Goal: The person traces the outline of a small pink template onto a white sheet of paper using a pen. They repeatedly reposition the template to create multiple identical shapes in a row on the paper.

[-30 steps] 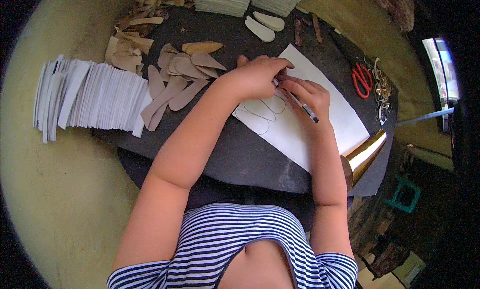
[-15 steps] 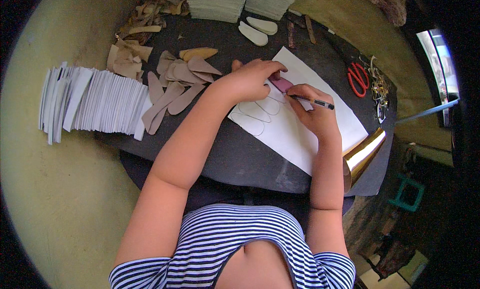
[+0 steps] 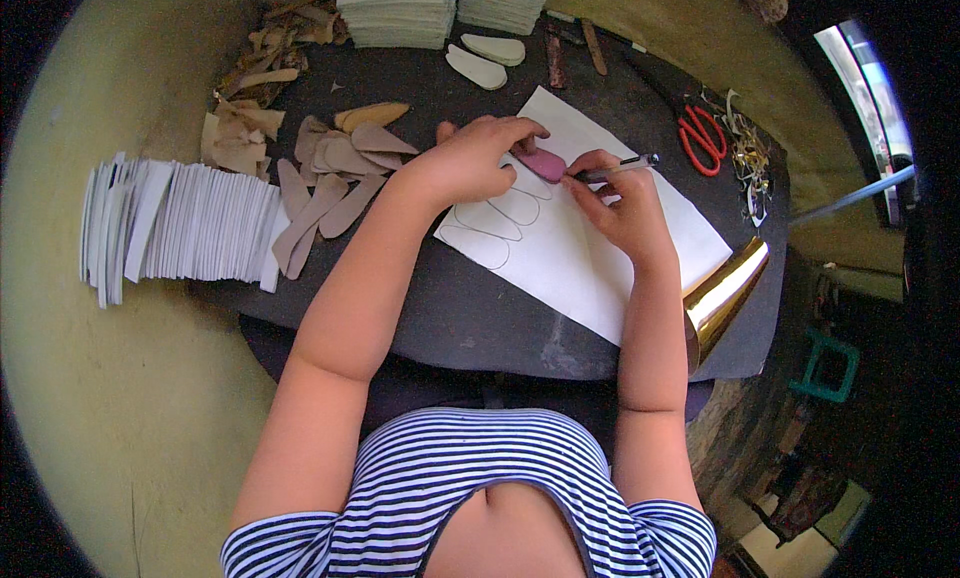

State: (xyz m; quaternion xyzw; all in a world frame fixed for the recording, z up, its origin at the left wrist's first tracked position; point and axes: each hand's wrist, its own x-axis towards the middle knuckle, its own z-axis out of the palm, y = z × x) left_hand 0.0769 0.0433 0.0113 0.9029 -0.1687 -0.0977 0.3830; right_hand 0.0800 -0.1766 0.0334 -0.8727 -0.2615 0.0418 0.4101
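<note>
A white sheet (image 3: 590, 268) lies aslant on the dark table, with several rounded sole-shaped outlines (image 3: 482, 246) drawn near its left corner. On the sheet sits a purple sole-shaped template (image 3: 543, 167). My left hand (image 3: 474, 160) holds the template down from its left, index finger over the far end and thumb at the near side. In my right hand (image 3: 630, 210) is a pen (image 3: 634, 164), pinched between thumb and fingers. Its tip meets the right edge of the template, though my fingers partly cover it.
Left of the sheet lie beige sole-shaped pieces (image 3: 345, 153) and a long row of white strips (image 3: 200, 223). Stacked white sheets (image 3: 395, 13) and two white sole shapes (image 3: 476, 68) are at the back. Red-handled scissors (image 3: 702, 140), scraps (image 3: 750, 158) and a gold roll (image 3: 728, 303) lie right.
The pen tip has moved down along the template's right side, and the pen has tilted the other way. More of the template shows. The whole view has shifted slightly.
</note>
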